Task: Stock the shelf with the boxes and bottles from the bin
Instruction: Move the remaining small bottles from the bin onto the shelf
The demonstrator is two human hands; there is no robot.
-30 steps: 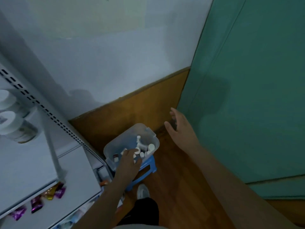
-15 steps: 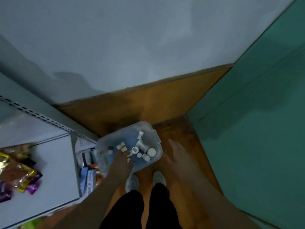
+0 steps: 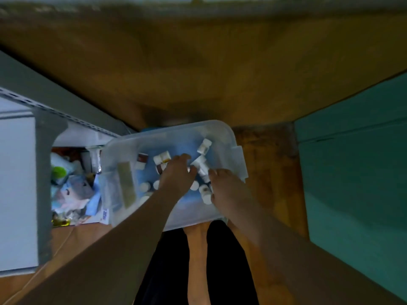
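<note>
A clear plastic bin stands on the floor in front of my feet. Several small white-capped bottles lie loose in it, among them a bottle at the far side and another bottle near the right. My left hand is down in the bin's middle, thumb and fingers curled round a small bottle that the hand mostly hides. My right hand reaches in from the right, its fingers extended down onto the bottles. The grey metal shelf stands at the left.
A lower shelf level to the left of the bin is crowded with packets and boxes. A teal panel walls off the right side. A blue stool shows under the bin's far edge. My legs in black trousers stand just behind the bin.
My head has tipped down, so the bin looks closer and larger. My right hand has moved from beside the bin into it. My left hand has stayed among the bottles.
</note>
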